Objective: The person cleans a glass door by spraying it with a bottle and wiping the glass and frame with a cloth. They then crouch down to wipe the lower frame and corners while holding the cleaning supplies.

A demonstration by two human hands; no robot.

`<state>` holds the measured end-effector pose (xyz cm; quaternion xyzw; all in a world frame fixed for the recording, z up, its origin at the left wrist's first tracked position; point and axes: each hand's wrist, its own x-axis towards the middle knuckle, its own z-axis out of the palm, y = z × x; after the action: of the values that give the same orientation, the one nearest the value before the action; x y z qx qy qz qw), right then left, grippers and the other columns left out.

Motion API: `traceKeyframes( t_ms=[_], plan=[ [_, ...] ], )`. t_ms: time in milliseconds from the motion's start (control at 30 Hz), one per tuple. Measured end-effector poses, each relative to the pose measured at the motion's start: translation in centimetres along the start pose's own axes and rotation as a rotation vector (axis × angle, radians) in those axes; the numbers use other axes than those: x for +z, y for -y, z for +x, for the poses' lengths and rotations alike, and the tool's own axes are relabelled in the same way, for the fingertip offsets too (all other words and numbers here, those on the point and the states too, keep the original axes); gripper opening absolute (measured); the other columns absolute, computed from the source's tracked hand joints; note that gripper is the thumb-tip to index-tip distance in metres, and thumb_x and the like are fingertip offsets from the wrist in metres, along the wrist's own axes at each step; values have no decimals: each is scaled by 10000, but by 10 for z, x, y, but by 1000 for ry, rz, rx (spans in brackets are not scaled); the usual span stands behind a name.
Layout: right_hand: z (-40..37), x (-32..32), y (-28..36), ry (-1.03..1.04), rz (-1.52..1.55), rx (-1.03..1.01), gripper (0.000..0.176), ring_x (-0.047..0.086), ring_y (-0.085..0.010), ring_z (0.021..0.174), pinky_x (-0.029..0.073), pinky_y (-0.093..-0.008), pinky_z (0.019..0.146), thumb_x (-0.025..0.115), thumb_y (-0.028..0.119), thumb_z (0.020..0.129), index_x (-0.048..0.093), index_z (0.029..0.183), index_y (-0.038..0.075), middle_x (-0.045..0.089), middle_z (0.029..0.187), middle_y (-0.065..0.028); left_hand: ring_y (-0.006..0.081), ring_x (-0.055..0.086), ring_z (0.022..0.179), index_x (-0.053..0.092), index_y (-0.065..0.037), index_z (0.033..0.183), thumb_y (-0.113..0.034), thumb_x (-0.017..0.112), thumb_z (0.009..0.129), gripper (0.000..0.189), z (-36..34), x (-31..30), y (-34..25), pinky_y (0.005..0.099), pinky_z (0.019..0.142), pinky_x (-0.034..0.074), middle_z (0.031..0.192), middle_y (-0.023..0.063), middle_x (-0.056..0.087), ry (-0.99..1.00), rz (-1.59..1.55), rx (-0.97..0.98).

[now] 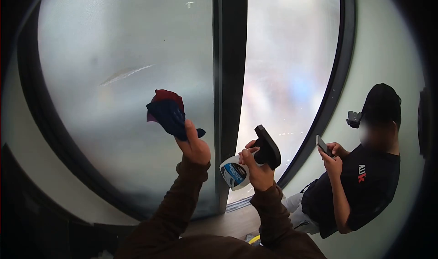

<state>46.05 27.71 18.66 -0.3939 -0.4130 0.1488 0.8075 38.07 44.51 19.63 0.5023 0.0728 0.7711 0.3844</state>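
Note:
My left hand (197, 146) is closed on a folded cloth (168, 115), dark blue with a red part behind it. The cloth is held up in front of a frosted glass panel (123, 40) and overlaps it in this view. In my right hand (259, 172) is a spray bottle (236, 173) with a black trigger head, a clear whitish body and a blue and black label. My fingers wrap round its neck by the trigger, and its nozzle points up and to the left. A pale curved streak marks the glass above the cloth.
A black upright frame (230, 76) divides the left panel from a brighter glass panel (292, 67). At the right a person (360, 181) in a black cap and T-shirt stands by the pale wall (383, 40), holding a phone (323, 146) in both hands.

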Motion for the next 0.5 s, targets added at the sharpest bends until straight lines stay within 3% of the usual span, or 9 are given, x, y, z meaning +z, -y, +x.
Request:
traceKeyframes(
  t_ms=[100, 200, 233, 300, 333, 400, 500],
  plan=[
    [-5, -1, -3, -69, -56, 1, 422, 601, -84, 735, 503, -237, 646, 728, 48, 900, 551, 1280, -4, 601, 854, -18, 316, 452, 1316, 386, 113, 1422, -265, 518, 1040, 553, 13, 22, 20, 377, 1102, 350, 1421, 237, 449, 137, 134, 184],
    [-28, -16, -5, -27, -222, 33, 345, 598, -60, 728, 492, -233, 639, 750, 81, 887, 584, 1175, -11, 615, 812, -21, 428, 274, 1457, 278, 124, 1487, -287, 484, 1036, 644, 11, 36, 29, 486, 1187, 216, 1555, 301, 273, 286, 390, 570],
    [-31, -18, -7, -19, -258, -16, 328, 596, -56, 719, 486, -230, 633, 752, 93, 887, 590, 1155, -7, 620, 804, -21, 453, 85, 1514, 224, 128, 1508, -327, 426, 1038, 685, 14, 34, 25, 547, 1206, 29, 1615, 296, 143, 442, 555, 580],
    [-35, -17, -9, -6, -326, -107, 298, 591, -48, 702, 475, -224, 622, 757, 115, 886, 604, 1115, 0, 630, 788, -23, 466, 112, 1507, 269, 114, 1499, -370, 379, 1035, 679, 19, 33, 29, 559, 1204, 27, 1607, 311, 158, 518, 636, 519],
    [-36, -14, -6, -28, -291, -59, 284, 592, -49, 700, 469, -222, 618, 756, 120, 888, 606, 1098, 1, 636, 791, -26, 472, 125, 1504, 292, 107, 1495, -391, 356, 1034, 681, 19, 32, 32, 564, 1203, 26, 1603, 319, 165, 561, 679, 487],
    [-29, -2, 12, -81, -210, 23, 258, 593, -51, 695, 458, -217, 610, 753, 131, 892, 612, 1066, 4, 648, 796, -33, 480, 117, 1502, 289, 101, 1501, -381, 343, 1033, 674, 16, 30, 39, 566, 1202, 20, 1607, 308, 169, 524, 618, 472],
    [-19, -1, 18, -42, -237, -26, 218, 580, -44, 652, 446, -217, 591, 754, 146, 894, 607, 988, 15, 632, 739, -13, 465, 110, 1509, 263, 67, 1529, -378, 358, 1033, 672, 17, 32, 46, 569, 1199, -5, 1603, 315, 174, 519, 651, 531]
  ],
)
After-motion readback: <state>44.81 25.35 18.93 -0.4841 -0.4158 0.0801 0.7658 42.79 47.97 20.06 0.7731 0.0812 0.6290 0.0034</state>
